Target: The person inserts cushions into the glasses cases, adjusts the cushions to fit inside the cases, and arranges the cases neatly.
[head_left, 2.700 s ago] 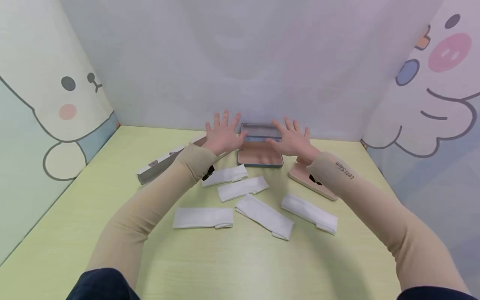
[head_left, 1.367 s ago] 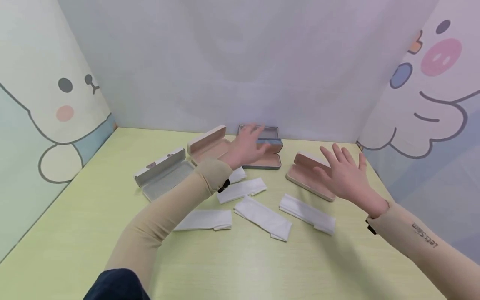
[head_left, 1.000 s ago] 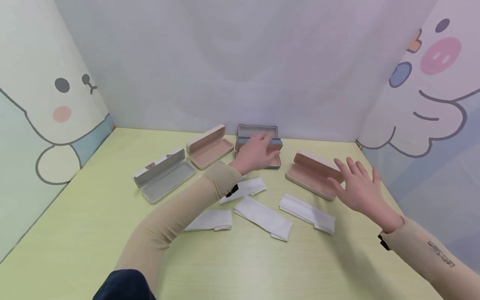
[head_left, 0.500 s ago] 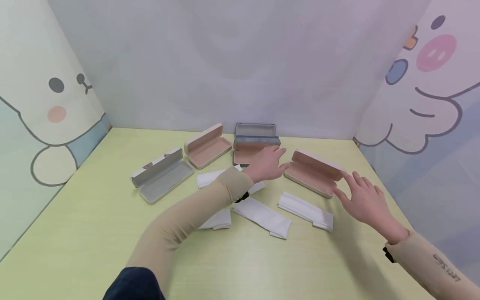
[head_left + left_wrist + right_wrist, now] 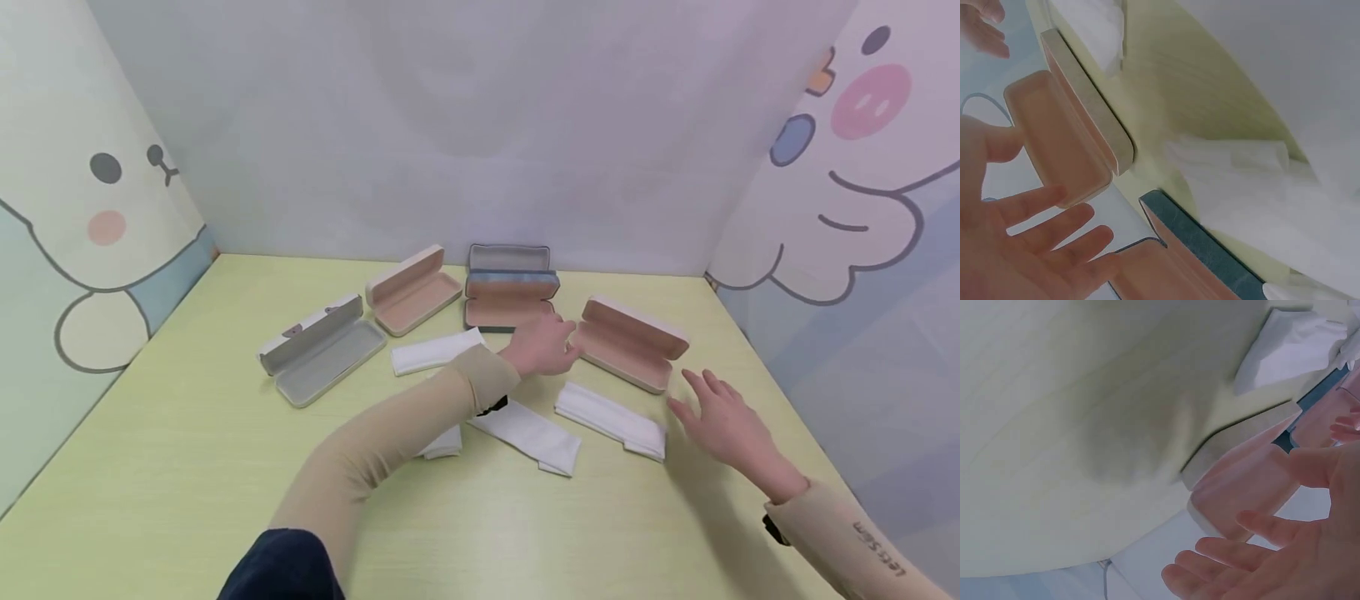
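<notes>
An opened glasses case with pink lining (image 5: 628,342) stands at the right of the table, lid raised at the back. Beside its left end is my left hand (image 5: 542,343); the left wrist view shows thumb and fingers spread, nothing held, and I cannot tell whether it touches the case. Off the case's right end hovers my right hand (image 5: 726,423), fingers relaxed and holding nothing. Behind the left hand stands a dark blue glasses case (image 5: 504,312), also opened. Several folded white cloths lie in front, among them one near the right hand (image 5: 611,421); the left sleeve partly covers others.
At the left is an opened glasses case with grey lining (image 5: 330,358), and behind it a cream one with pink lining (image 5: 416,298). A grey-lined case (image 5: 510,257) stands behind the blue one, against the back curtain (image 5: 480,125). Printed panels flank the table.
Both hands were together near the back cases. The right hand has moved right and toward me, past the right case; the left hand has moved right, to that case's left end.
</notes>
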The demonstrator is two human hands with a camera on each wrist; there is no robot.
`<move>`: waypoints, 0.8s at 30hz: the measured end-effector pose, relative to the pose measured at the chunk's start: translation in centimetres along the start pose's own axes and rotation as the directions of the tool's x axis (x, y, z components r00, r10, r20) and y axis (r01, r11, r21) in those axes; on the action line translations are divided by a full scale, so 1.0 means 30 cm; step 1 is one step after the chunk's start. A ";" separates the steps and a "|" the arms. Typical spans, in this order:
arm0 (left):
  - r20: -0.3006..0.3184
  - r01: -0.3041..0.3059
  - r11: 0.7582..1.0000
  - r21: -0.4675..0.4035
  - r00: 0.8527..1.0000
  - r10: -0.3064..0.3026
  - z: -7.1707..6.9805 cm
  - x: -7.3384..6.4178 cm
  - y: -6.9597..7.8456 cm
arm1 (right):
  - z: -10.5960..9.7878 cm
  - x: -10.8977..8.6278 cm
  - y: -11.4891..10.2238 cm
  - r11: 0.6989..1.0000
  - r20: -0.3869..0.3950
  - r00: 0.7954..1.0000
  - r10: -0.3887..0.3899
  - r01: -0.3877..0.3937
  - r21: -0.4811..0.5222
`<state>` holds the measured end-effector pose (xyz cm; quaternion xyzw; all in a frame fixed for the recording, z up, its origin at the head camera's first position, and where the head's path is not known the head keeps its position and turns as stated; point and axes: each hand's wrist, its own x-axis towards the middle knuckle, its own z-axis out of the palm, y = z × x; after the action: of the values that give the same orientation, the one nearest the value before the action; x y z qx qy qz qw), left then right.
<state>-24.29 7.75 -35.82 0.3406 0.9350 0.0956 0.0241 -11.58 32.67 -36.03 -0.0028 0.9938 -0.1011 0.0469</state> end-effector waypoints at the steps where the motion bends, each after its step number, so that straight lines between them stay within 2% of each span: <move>1: 0.008 -0.003 1.000 -0.010 1.000 0.003 0.007 0.000 0.002 | 0.008 -0.002 0.002 1.000 0.000 1.000 0.000 0.000 0.000; 7: 0.075 0.024 0.999 -0.045 0.997 -0.021 0.039 -0.004 0.023 | 0.050 -0.008 0.011 1.000 -0.013 1.000 -0.002 0.002 -0.004; 16: 0.123 0.048 0.999 -0.012 0.991 -0.046 0.083 -0.002 0.059 | 0.094 -0.026 0.010 1.000 -0.011 1.000 -0.009 0.009 -0.004; 24: 0.119 0.032 0.998 0.045 0.992 -0.038 0.106 0.003 0.071 | 0.109 -0.032 0.006 1.000 -0.037 0.999 -0.018 0.018 -0.005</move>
<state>-22.65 9.92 -38.51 0.3296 0.9396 0.0543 0.0747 -10.32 32.19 -39.17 -0.0100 0.9947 -0.0991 0.0274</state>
